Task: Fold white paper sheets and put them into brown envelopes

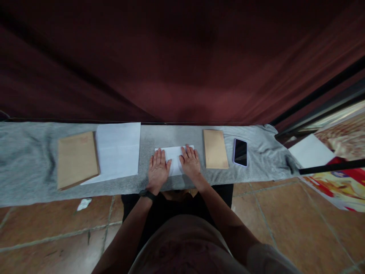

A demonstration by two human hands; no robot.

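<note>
A small folded white paper (pixel 173 156) lies on the grey cloth-covered surface (pixel 28 160) in front of me. My left hand (pixel 157 169) presses flat on its left part, fingers stretched out together. My right hand (pixel 190 163) lies flat on its right part, fingers also extended. A black watch sits on my left wrist. Right of my hands rests a narrow brown envelope (pixel 215 148). To the left lie a stack of white sheets (pixel 118 152) and a larger stack of brown envelopes (pixel 76 160).
A phone (pixel 240 152) with a pale case lies face up right of the narrow envelope. A dark red curtain hangs behind the surface. A scrap of white paper (pixel 84 204) lies on the tiled floor. A bed with a colourful cover stands at right.
</note>
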